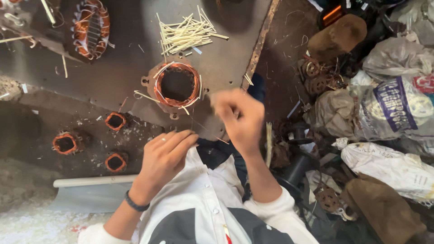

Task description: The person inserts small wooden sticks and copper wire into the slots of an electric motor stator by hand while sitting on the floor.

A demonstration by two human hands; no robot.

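Stators [115, 121], sticks [186, 32] beyond hands [165, 156].

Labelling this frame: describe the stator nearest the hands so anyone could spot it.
Start at the dark metal sheet and find the pile of pale sticks. Just below lies the copper-wound stator. Unlike the small orange coils at lower left, it is larger, with pale strips poking out.

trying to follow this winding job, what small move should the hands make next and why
Probably carry the thin strand, pinched between the left hand and right hand, forward to the copper-wound stator. It lies just ahead on the metal sheet with pale strips poking from its coil, and the strand hangs short of it.
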